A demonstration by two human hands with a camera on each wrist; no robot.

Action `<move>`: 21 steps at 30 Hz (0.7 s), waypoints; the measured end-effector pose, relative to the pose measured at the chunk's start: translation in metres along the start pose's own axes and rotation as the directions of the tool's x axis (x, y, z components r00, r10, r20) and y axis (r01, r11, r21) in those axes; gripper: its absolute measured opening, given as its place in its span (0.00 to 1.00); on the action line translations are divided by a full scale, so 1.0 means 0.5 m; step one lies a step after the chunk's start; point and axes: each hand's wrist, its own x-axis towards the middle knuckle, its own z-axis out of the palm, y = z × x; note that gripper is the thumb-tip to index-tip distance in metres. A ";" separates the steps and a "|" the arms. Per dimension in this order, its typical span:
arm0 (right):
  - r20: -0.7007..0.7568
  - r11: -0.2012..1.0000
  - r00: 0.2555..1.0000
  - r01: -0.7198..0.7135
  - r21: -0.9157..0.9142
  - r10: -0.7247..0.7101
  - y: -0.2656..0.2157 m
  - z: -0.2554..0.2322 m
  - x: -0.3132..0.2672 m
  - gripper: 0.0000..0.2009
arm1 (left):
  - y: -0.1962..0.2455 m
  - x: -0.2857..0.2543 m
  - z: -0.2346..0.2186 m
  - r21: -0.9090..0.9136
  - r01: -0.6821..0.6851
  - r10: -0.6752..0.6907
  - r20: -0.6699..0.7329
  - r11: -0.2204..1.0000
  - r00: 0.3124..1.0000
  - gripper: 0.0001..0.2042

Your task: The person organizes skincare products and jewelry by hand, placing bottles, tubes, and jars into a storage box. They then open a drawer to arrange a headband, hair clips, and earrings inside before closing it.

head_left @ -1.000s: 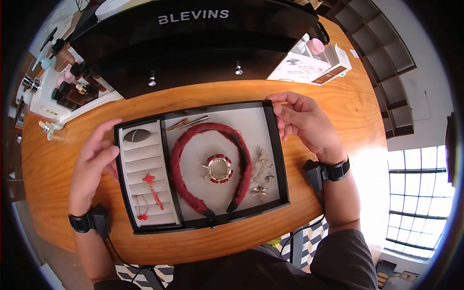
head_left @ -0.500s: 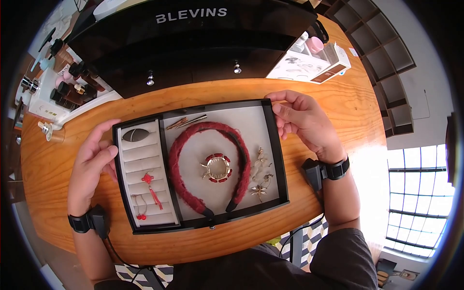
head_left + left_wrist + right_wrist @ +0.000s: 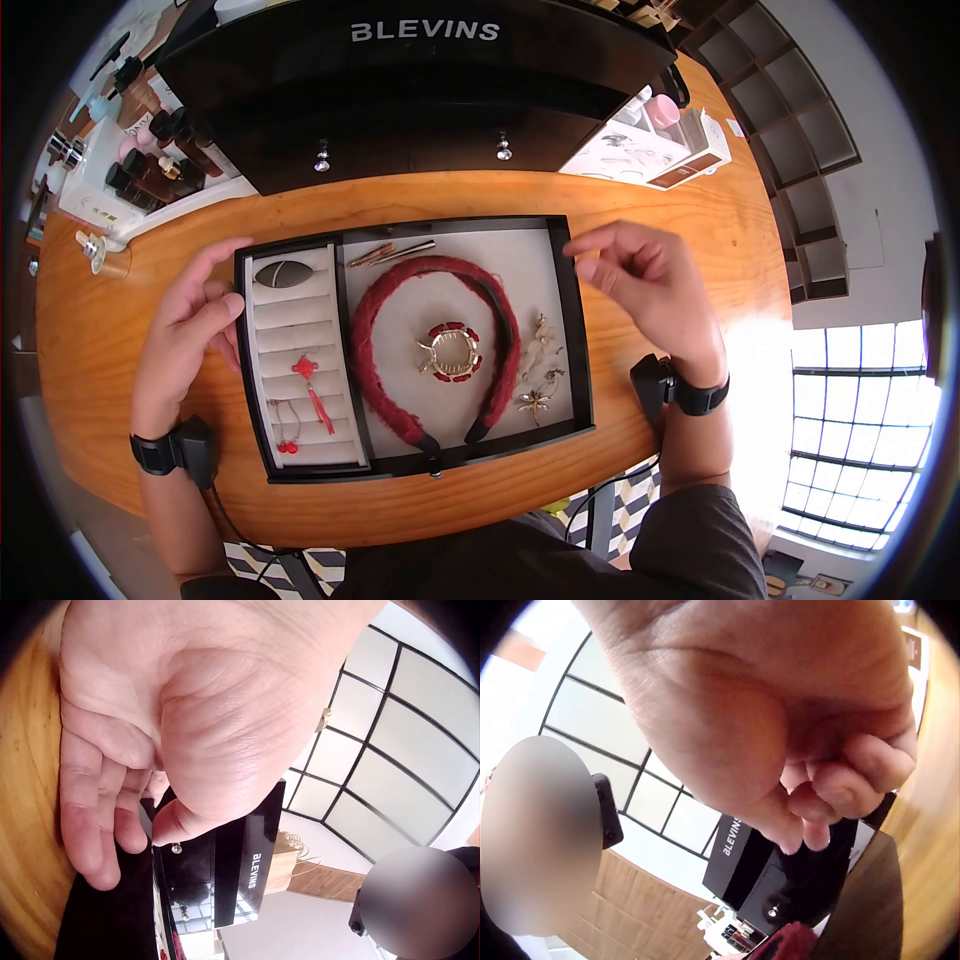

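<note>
In the head view a black tray-like drawer [image 3: 582,330] with a pale lining lies on the wooden table. My left hand [image 3: 185,325] is at its left wall, fingers extended along the outside and thumb tip by the rim. My right hand [image 3: 645,285] is beside the right wall, index fingertip close to the rim, other fingers loosely curled with nothing in them. Inside are a fuzzy red headband [image 3: 366,350], a red-and-gold hair claw [image 3: 452,352], hair clips [image 3: 400,251], and dangling earrings [image 3: 535,402]. A ridged left section holds an oval dark hair clip [image 3: 283,274] and red tassel earring [image 3: 308,368].
Behind the drawer stands a large black BLEVINS case [image 3: 400,110] with small knobs. Bottles in a white organizer [image 3: 100,200] are at the left, beside a small dropper bottle [image 3: 105,258]. A white box [image 3: 640,150] stands at the right. The table edge runs close in front of the drawer.
My right hand has let go of the drawer's far right corner and moved slightly right and toward me. My left hand stays at the left wall. The drawer stays in place.
</note>
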 end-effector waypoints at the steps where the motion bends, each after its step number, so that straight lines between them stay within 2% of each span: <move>1: 0.002 1.000 1.000 0.000 -0.003 0.000 -0.012 0.003 -0.010 0.11 | -0.001 0.000 0.000 0.004 -0.006 0.006 0.004 1.000 1.000 0.26; 3: 0.137 0.968 0.985 -0.066 -0.243 0.102 -0.053 0.011 -0.026 0.13 | -0.001 0.000 0.000 0.004 -0.005 0.005 0.002 1.000 1.000 0.26; 4: 0.170 0.947 0.978 -0.061 -0.314 0.119 -0.063 0.014 -0.030 0.18 | -0.001 0.000 0.000 0.006 -0.004 0.004 0.001 1.000 1.000 0.26; 5: 0.169 0.947 0.978 -0.061 -0.315 0.119 -0.063 0.017 -0.032 0.18 | -0.001 0.001 0.000 0.005 -0.005 0.005 0.001 1.000 1.000 0.26; 7: 0.210 0.896 0.976 0.136 -0.422 -0.049 -0.061 0.020 -0.037 0.21 | -0.002 0.001 -0.001 0.011 -0.006 0.006 0.001 1.000 1.000 0.26; 10: 0.269 0.877 0.959 0.206 -0.434 -0.092 -0.051 0.021 -0.041 0.23 | 0.002 -0.001 0.003 0.000 0.005 -0.005 -0.009 1.000 1.000 0.26; 14: 0.267 0.862 0.961 0.199 -0.465 -0.077 -0.040 0.025 -0.037 0.21 | 0.000 0.000 0.003 0.007 0.001 -0.001 -0.010 1.000 1.000 0.26; 21: 0.247 0.905 0.968 0.141 -0.401 -0.041 -0.035 0.025 -0.034 0.18 | 0.003 -0.001 0.005 0.015 0.000 0.001 -0.013 1.000 1.000 0.26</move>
